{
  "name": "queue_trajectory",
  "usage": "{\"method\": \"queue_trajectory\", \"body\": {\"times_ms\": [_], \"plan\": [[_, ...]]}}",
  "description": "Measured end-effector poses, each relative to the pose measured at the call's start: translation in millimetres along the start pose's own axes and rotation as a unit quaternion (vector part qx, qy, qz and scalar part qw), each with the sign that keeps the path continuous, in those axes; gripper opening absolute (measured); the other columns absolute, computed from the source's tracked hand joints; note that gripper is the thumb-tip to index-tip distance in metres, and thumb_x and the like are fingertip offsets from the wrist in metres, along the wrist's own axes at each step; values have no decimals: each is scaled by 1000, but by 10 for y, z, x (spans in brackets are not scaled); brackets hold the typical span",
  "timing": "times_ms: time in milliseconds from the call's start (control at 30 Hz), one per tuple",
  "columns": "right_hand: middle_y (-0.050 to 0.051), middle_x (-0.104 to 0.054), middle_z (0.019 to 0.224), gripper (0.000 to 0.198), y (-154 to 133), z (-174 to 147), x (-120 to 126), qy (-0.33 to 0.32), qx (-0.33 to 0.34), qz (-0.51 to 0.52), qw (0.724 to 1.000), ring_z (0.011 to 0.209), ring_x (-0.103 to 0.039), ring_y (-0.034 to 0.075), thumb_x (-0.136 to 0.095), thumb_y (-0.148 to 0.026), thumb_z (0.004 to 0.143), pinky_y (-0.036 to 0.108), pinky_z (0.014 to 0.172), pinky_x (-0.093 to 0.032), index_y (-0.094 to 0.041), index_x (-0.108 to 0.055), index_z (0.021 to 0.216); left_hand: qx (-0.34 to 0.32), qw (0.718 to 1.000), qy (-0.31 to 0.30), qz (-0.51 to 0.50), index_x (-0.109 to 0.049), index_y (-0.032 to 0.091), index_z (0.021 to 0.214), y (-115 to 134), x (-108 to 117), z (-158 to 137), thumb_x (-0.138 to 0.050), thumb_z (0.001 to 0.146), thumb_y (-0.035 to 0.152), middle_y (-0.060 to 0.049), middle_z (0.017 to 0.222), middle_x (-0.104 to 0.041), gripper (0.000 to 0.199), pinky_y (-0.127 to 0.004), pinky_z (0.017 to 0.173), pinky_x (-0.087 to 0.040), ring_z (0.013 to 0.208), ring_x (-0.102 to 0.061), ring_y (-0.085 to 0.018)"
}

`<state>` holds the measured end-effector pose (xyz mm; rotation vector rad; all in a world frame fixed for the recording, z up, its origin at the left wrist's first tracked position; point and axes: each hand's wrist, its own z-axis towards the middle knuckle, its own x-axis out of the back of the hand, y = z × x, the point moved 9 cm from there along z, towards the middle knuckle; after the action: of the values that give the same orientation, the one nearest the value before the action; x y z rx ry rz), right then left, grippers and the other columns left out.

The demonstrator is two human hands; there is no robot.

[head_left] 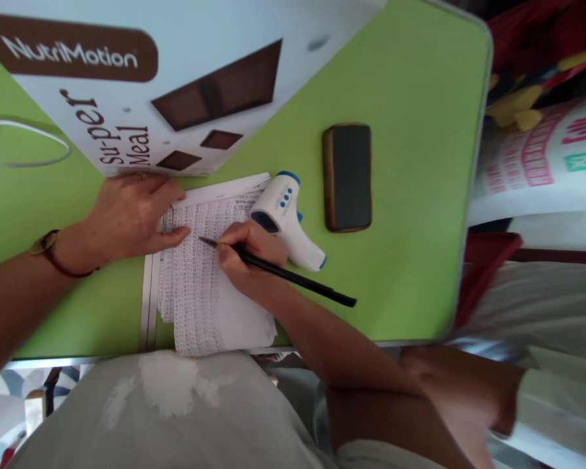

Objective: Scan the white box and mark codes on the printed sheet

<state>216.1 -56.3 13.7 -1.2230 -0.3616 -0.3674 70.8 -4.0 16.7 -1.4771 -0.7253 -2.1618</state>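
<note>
A stack of paper sheets [195,286] covered in dense rows of handwriting lies near the table's front edge. My right hand [249,257] grips a long black pen [297,279], its tip over the written rows. My left hand [131,218] lies flat with fingers and thumb apart, the thumb at the left edge of the top sheet. Touching the upper right of the papers is a white and blue infrared thermometer [300,238], partly behind my right hand. To its right is a dark phone [348,177] with a brown case edge, screen up.
A white NutriMotion box [127,111] stands at the back of the green table [410,260], just beyond my left hand. A white cable [34,125] loops at the far left. Printed white sacks [537,163] are beyond the table's right edge.
</note>
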Motion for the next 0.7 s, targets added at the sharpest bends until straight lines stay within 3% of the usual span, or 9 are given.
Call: {"method": "queue_trajectory", "body": {"times_ms": [200, 500, 700], "plan": [[-8, -57, 56, 14, 29, -27, -73, -43, -17, -2, 999, 47, -49, 7, -58, -10, 78, 20, 46, -41, -23, -55, 73, 27, 999, -28, -15, -68, 19, 107, -34, -43, 8, -59, 89, 49, -6, 85, -72, 36, -35, 64, -44, 78, -68, -25], [-8, -58, 56, 15, -26, -16, -81, -44, 18, -39, 998, 47, -50, 8, -57, -10, 76, 21, 47, -43, -25, -53, 72, 46, 995, -84, -25, -67, 17, 109, -43, -64, 33, -55, 93, 49, -4, 86, -71, 38, -34, 71, -49, 82, -65, -22], [-8, -57, 56, 16, -43, -19, -77, -45, 22, -18, 999, 47, -50, 8, -57, -8, 74, 21, 47, -41, -24, -53, 71, 22, 997, -66, 10, -67, 18, 112, -29, -75, 14, -56, 92, 52, -4, 84, -71, 41, -34, 67, -48, 79, -66, -22]]}}
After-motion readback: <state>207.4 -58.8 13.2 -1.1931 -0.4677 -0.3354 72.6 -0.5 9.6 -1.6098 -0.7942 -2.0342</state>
